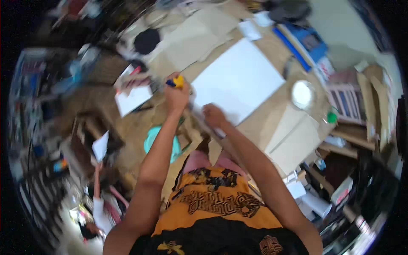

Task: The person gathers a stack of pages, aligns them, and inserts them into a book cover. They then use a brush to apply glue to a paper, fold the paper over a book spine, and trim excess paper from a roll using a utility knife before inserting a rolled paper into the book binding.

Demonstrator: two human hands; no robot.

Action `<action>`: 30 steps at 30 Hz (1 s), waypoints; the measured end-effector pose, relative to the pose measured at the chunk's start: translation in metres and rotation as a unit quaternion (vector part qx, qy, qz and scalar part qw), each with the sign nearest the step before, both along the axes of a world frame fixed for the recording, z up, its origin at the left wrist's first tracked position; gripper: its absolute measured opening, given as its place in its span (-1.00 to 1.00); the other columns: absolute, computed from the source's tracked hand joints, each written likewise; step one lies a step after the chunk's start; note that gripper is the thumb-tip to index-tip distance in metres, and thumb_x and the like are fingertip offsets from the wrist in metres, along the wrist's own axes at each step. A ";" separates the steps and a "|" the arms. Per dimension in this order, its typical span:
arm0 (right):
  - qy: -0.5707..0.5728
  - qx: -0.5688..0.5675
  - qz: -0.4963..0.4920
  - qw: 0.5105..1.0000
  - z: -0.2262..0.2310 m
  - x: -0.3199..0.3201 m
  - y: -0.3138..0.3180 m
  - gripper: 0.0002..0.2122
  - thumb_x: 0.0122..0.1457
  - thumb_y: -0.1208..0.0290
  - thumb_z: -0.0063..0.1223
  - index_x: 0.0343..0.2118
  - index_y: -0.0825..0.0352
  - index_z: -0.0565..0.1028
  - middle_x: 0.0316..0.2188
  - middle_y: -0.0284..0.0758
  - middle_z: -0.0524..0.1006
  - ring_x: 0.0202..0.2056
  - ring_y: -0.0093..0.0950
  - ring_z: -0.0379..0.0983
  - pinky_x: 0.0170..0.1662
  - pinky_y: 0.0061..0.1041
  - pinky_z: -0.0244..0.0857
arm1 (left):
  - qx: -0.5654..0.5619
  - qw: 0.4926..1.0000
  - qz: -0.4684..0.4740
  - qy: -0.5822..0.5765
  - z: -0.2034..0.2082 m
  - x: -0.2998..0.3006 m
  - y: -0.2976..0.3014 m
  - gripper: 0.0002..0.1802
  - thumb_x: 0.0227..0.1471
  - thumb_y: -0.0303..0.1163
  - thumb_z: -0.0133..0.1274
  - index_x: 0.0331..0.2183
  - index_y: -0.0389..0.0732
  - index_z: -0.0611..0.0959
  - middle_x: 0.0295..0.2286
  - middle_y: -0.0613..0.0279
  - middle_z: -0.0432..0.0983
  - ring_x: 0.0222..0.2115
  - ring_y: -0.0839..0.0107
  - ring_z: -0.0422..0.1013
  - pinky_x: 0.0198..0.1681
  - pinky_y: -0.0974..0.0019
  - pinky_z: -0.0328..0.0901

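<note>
Both hands are seen at work here, held apart from each other at the near left side of the white sheet [240, 72]. The sheet is laid flat on the brown counter [257, 135], straight ahead and slightly to the right. By the left hand [176, 96], a small yellow-and-dark-blue object [177, 81] is gripped, fingers wrapped around it, just off the sheet's left corner. The right hand [213, 114] is lowered to the near edge, knuckles bent; whether anything is pinched there cannot be told through the blur.

The sheet can be judged light and fairly stiff, smooth enough to be slid, easily creased at its corners. It is best taken by 2 opposite edges, palms flat, so that no bend is forced into the middle. The small object looks light and hard, best held around its body. To the right, a round shiny item [302, 94] is seen near the sheet, with flat brown boards [293, 140] lying nearer the body.
</note>
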State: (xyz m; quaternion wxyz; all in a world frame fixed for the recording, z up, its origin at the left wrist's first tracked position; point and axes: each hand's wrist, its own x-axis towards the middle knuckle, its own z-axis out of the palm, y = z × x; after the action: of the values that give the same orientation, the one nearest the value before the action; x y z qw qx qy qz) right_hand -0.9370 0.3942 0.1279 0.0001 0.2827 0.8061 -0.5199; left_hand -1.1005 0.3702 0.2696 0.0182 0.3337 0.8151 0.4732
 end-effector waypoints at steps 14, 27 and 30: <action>0.076 -0.036 -0.230 0.970 0.164 0.120 -0.006 -0.61 0.05 0.34 -0.06 -0.03 0.34 0.31 -0.13 -0.16 0.42 -0.19 -0.23 0.39 -0.17 -0.27 0.29 | -0.206 0.797 -0.411 0.393 -0.042 0.323 0.309 -0.65 -0.15 -0.45 -0.02 -0.23 -0.38 0.46 -0.38 0.16 0.46 -0.55 0.41 0.48 -0.60 0.41 0.33; -0.048 0.377 -0.085 0.921 0.075 0.050 0.194 -0.35 -0.05 0.27 0.10 0.07 0.56 0.19 0.07 0.09 0.19 0.15 -0.07 0.04 0.21 -0.21 -0.10 | -0.148 0.974 -0.163 0.045 0.012 0.151 0.074 -0.48 -0.17 -0.33 0.12 -0.13 -0.33 0.40 -0.17 -0.10 0.34 -0.12 -0.03 0.26 -0.01 -0.01 0.12; -0.185 0.358 -0.126 0.907 0.034 0.031 0.249 -0.16 -0.07 0.01 0.11 0.11 0.63 0.09 0.12 0.16 0.14 0.17 0.01 0.00 0.23 -0.16 -0.17 | -0.210 0.976 0.033 0.042 -0.004 0.095 -0.050 -0.50 -0.12 -0.37 0.10 -0.13 -0.39 0.37 -0.20 -0.19 0.30 -0.15 -0.12 0.23 -0.07 -0.02 0.15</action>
State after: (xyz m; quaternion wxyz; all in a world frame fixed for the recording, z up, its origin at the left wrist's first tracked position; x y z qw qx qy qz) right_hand -0.9057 0.6429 0.1619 -0.0175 0.4536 0.8813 -0.1310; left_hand -1.0057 0.3198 0.2654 0.0383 0.3145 0.9071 0.2771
